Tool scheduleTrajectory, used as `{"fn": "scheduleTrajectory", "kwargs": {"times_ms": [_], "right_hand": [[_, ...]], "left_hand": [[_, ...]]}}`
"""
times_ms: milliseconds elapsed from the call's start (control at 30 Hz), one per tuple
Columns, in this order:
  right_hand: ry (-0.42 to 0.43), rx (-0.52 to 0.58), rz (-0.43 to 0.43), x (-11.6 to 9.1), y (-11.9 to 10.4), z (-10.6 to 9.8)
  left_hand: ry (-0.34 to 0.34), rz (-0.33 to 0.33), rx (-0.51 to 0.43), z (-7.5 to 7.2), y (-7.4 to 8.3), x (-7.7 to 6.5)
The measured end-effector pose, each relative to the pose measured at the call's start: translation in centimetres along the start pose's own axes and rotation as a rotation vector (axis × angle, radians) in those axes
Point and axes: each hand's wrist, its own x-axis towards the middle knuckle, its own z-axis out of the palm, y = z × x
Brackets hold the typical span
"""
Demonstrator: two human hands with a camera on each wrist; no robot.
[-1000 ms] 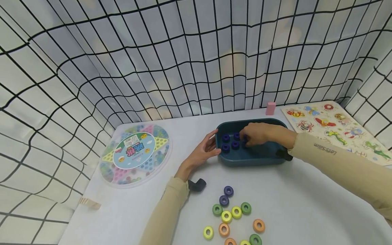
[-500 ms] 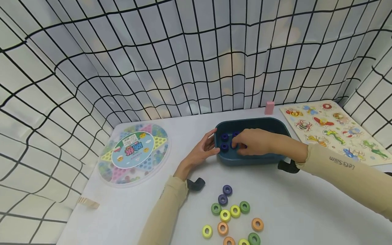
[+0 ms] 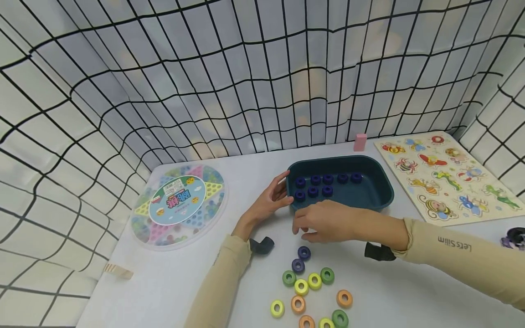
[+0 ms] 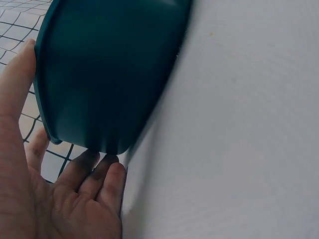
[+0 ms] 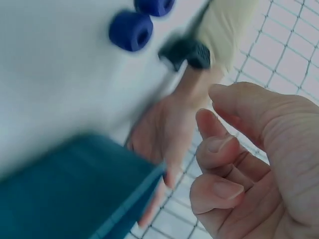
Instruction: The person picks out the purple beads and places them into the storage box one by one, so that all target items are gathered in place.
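A dark teal plastic bin (image 3: 361, 196) stands on the white table, with several purple rings (image 3: 313, 191) set in two rows inside. My left hand (image 3: 265, 203) rests against the bin's left end; in the left wrist view its fingertips (image 4: 113, 172) touch the end wall and the thumb lies near the rim. In front of the bin, over the table, hovers my right hand (image 3: 326, 222), its fingers loosely bent around nothing. Just below it lie two loose purple rings (image 3: 304, 253), also seen in the right wrist view as thick purple rings (image 5: 123, 31).
Nearer me are scattered green rings (image 3: 327, 275), yellow rings (image 3: 277, 309) and orange rings (image 3: 344, 299). A round board game (image 3: 178, 200) lies left, a wooden insect puzzle (image 3: 447, 177) right. A pink block (image 3: 360, 142) stands behind the bin, and black netting encloses the table.
My right hand has come out of the bin toward me, uncovering the purple rings it hid, including a third one in the front row. The left hand stays at the bin.
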Motion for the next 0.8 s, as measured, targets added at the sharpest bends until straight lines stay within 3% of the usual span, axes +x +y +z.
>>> {"fn": "scheduleTrajectory", "kwargs": {"times_ms": [200, 800], "right_hand": [[-0.091, -0.030, -0.011, 0.4, -0.5, 2.2], [-0.114, -0.005, 0.045, -0.2, 0.7, 5.1]], "left_hand": [[-0.012, -0.008, 0.007, -0.1, 0.2, -0.1], [-0.003, -0.029, 0.002, -0.1, 0.2, 0.0]]}}
